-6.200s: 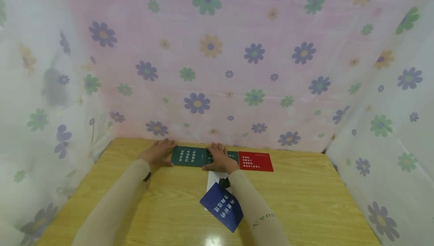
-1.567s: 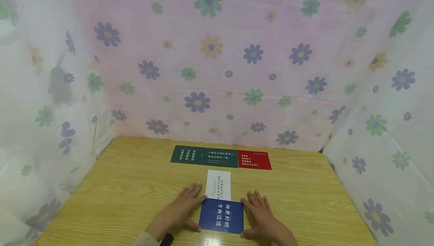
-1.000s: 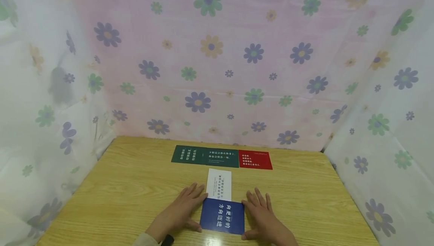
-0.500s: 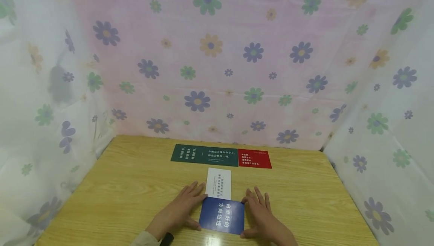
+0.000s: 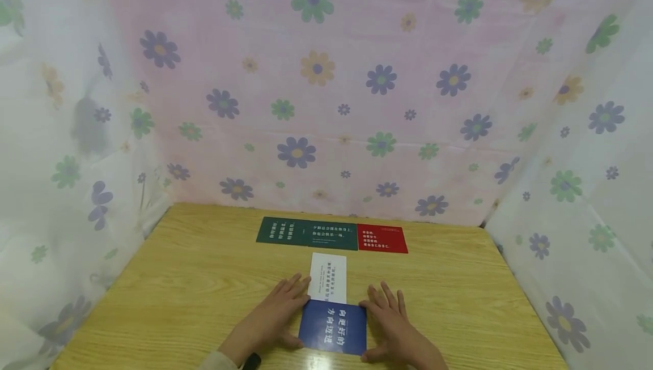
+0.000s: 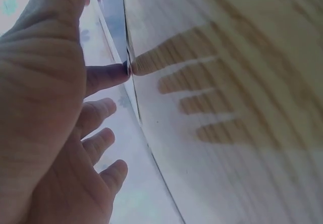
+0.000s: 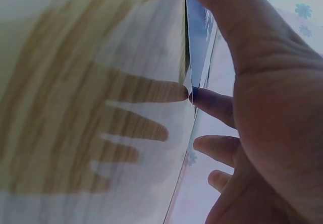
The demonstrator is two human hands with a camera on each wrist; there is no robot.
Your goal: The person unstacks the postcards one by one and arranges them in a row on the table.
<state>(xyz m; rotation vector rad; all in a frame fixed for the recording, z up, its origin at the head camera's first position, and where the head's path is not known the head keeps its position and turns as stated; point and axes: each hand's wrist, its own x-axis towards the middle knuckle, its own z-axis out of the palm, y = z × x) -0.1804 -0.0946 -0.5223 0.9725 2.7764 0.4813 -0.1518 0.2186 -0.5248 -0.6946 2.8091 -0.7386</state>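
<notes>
A blue card (image 5: 333, 327) with white lettering lies near the front of the table, squared to it. My left hand (image 5: 272, 316) rests at its left side, index fingertip at the far corner and thumb at the near corner. At the right side my right hand (image 5: 400, 327) touches the matching corners in the same way. The other fingers of both hands are spread forward. In the wrist views the index fingertips meet the edge of the blue card (image 7: 198, 42). A white printed card (image 5: 328, 276) lies right behind the blue one, its near edge meeting it.
Along the back of the wooden table (image 5: 204, 268) a left green card (image 5: 280, 230), a second green card (image 5: 334, 235) and a red card (image 5: 382, 238) form a row. Flowered sheets (image 5: 316, 103) stand behind and at both sides.
Both hands have come from the green cards at the back to the blue card. That card, formerly turned askew over the white card, now lies straight; lately it shifted slightly towards me.
</notes>
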